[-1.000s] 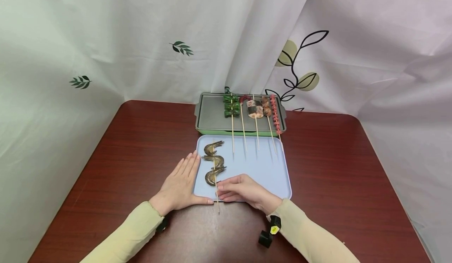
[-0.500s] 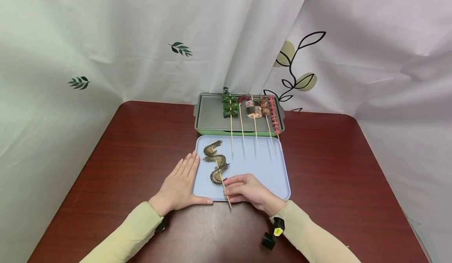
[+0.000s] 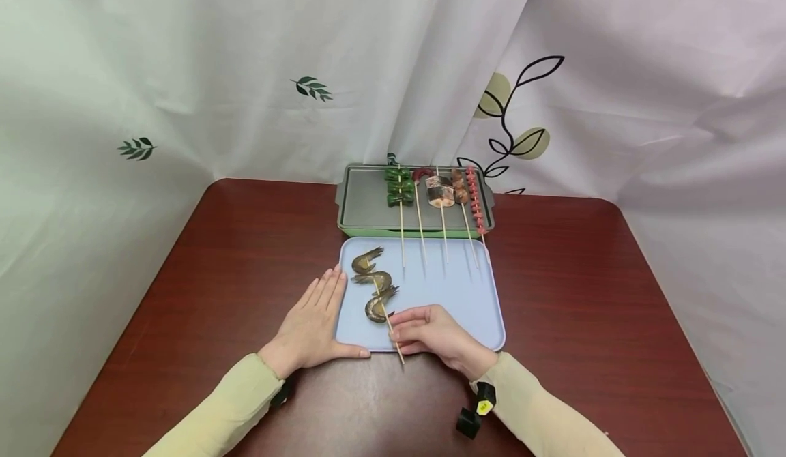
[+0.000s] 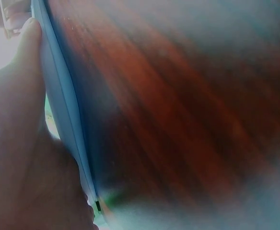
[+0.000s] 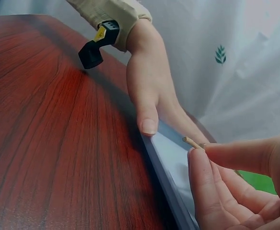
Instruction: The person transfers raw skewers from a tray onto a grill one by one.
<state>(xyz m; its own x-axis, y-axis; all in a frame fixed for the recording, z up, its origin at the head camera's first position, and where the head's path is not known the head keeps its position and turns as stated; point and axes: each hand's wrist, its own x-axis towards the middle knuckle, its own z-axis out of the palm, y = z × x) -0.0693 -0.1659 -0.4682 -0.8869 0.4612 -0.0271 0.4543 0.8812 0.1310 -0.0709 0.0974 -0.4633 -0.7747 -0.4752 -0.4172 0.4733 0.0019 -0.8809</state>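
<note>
A skewer of shrimp [image 3: 376, 306], three in a row, lies on the left part of a pale blue tray [image 3: 454, 293]. Its wooden stick slants, with the lower end to the right over the tray's front edge. My right hand [image 3: 434, 334] pinches that stick below the front shrimp; the right wrist view shows the stick's tip [image 5: 192, 142] between thumb and fingers. My left hand [image 3: 312, 324] lies with straight fingers along the tray's left edge, its thumb stretched along the front edge. In the left wrist view the thumb [image 4: 30, 40] touches the tray's rim.
Behind the tray stands a grey grill pan [image 3: 368, 198] with a green base. On it lie skewers of green peppers [image 3: 400, 187], a red curled piece [image 3: 422, 174], a fish chunk [image 3: 441, 191], brown balls [image 3: 460, 187] and pink pieces [image 3: 474, 198], sticks reaching over the tray.
My right hand has shifted slightly right, swinging the stick's lower end right so the skewer slants. The front shrimp has moved right with it. My left hand has stayed in place.
</note>
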